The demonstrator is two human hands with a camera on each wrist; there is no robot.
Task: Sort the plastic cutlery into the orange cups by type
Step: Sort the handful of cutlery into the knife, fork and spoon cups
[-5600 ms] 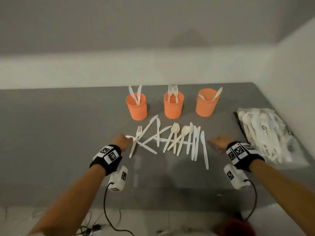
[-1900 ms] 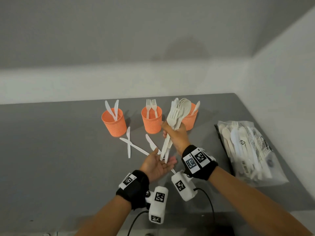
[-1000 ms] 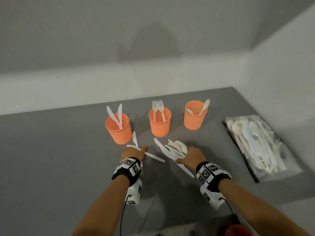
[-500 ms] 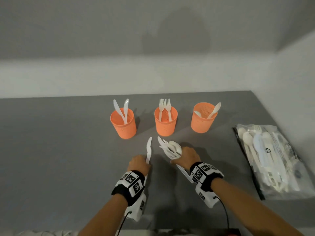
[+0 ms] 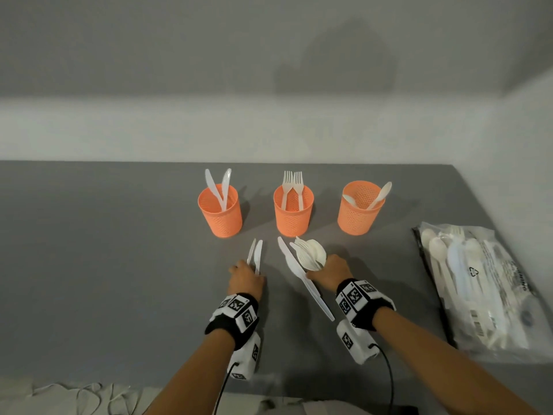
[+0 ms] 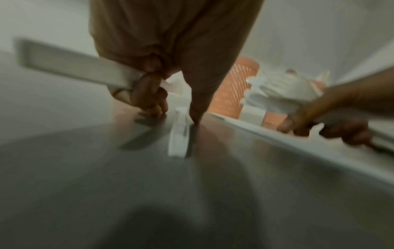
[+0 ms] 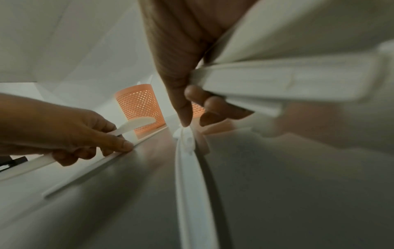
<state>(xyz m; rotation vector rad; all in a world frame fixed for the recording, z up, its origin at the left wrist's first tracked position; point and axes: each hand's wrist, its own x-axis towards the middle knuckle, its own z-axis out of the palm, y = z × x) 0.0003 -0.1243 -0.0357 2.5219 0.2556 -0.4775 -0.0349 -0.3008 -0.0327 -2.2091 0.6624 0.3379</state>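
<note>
Three orange mesh cups stand in a row: the left cup (image 5: 221, 215) holds two knives, the middle cup (image 5: 293, 215) two forks, the right cup (image 5: 359, 212) two spoons. My left hand (image 5: 246, 270) grips a white knife (image 5: 258, 255) by its handle. Its thumb touches a second knife (image 6: 178, 134) lying on the table. My right hand (image 5: 322, 266) grips a bundle of mixed cutlery (image 5: 309, 254), heads pointing at the cups. A long knife (image 5: 308, 283) lies on the table by its thumb, also seen as the knife (image 7: 187, 168) in the right wrist view.
A clear plastic bag (image 5: 478, 283) with more white cutlery lies at the right of the grey table (image 5: 104, 265). A wall runs close behind the cups and along the right. Cables hang past the table's near edge (image 5: 89, 384).
My left hand showed one knife blade half a second ago; two blades now lie side by side in front of it. My right hand has kept its bundle in the same spot.
</note>
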